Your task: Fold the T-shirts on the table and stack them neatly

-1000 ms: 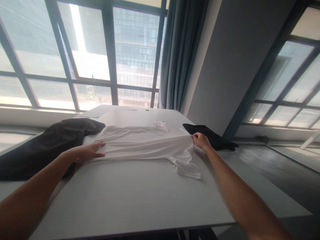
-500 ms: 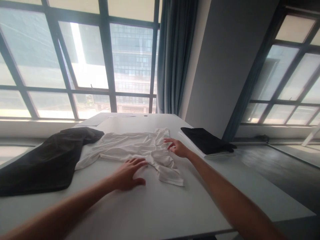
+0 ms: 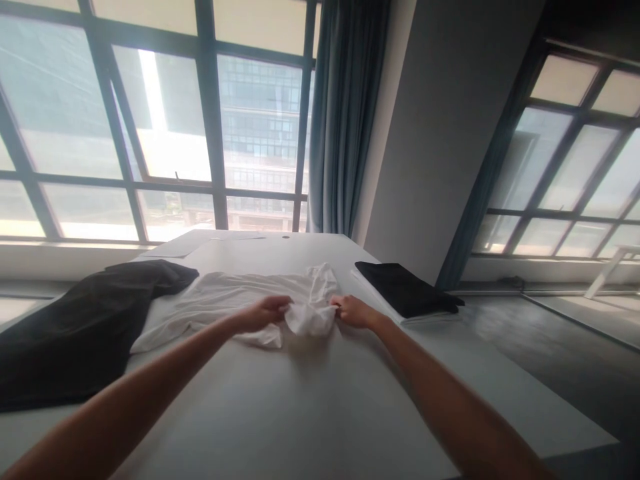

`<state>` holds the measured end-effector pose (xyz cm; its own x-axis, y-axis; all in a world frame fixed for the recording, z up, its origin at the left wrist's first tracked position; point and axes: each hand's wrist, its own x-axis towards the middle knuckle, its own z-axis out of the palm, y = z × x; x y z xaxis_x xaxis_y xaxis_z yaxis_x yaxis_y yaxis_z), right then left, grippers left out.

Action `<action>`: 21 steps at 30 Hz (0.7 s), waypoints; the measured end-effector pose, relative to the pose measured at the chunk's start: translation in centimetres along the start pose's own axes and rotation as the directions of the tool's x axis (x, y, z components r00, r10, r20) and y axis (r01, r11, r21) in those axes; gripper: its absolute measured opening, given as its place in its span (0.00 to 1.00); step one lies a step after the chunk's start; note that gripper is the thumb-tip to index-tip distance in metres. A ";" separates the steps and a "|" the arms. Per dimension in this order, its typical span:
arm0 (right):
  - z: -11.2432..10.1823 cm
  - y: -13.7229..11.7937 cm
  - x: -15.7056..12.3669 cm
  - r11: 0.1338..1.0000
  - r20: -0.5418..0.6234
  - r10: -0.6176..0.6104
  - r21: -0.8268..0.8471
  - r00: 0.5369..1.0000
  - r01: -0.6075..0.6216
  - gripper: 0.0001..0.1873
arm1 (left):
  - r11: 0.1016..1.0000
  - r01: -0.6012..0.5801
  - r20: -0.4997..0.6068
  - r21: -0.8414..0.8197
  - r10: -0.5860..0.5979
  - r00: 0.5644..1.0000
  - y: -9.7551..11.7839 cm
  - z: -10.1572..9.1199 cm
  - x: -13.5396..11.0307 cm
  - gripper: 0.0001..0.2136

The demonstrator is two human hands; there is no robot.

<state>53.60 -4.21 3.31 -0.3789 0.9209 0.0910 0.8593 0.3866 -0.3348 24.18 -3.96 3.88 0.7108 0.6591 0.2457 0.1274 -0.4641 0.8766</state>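
A white T-shirt (image 3: 225, 297) lies crumpled across the middle of a white table (image 3: 300, 400). My left hand (image 3: 265, 312) is closed on a fold of the shirt near its right end. My right hand (image 3: 353, 311) pinches the same bunched part from the right side. Between the two hands a lump of white cloth is lifted slightly off the table. Both forearms reach in from the bottom of the view.
A dark garment (image 3: 75, 320) is spread over the table's left side. A folded black cloth (image 3: 405, 290) rests on a white sheet at the right edge. Papers (image 3: 185, 248) lie at the far end, near large windows and a blue curtain (image 3: 340, 120).
Both hands let go of the stretched shirt's ends, moved inward and have now closed on the shirt's right part, bunching it. The shirt has slackened and shifted left.
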 end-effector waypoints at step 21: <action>-6.8 -11.0 2.1 0.573 -0.377 0.006 0.761 0.926 0.306 0.28 | 0.926 0.011 0.002 0.377 -0.012 1.000 2.1 -3.9 -5.5 0.25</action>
<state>45.70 -6.18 13.60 -0.2162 0.8738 0.4356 0.1153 0.4659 -0.8773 17.84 -6.28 5.94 0.7109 0.6633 0.2338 0.3861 -0.6459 0.6586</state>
